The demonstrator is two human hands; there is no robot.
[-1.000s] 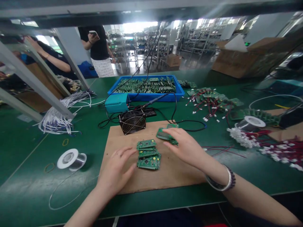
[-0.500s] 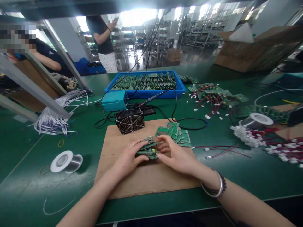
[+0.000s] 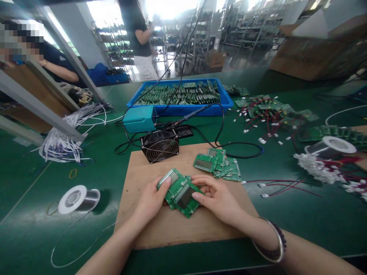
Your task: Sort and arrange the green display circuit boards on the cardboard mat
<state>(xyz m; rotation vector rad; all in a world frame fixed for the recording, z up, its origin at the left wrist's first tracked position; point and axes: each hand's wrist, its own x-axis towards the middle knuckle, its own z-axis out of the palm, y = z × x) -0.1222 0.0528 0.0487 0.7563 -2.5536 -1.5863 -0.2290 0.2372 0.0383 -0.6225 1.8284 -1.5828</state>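
Note:
Above a brown cardboard sheet (image 3: 155, 233), my left hand (image 3: 151, 196) is closed on a green circuit board (image 3: 172, 178) with a grey display, thumb across its face. My right hand (image 3: 219, 196) grips another circuit board (image 3: 186, 198) with a darker display, its thumb on the right edge. The two boards overlap, and more board edges show beneath them; how many is hidden. Just beyond my right hand lies a loose pile of similar circuit boards (image 3: 205, 162) on the sheet's far right corner.
A black fan (image 3: 161, 147) stands at the sheet's back edge, near a teal soldering station (image 3: 139, 118) and a soldering iron (image 3: 190, 114). Behind is a blue tray (image 3: 226, 102) of boards. Solder spools (image 3: 73, 199), white cables (image 3: 61, 141) and wired boards (image 3: 266, 109) flank the sheet.
The stack of boards has been tilted and fanned out, so display faces now show toward me. Both hands have moved slightly down. The standing person in the background has shifted right.

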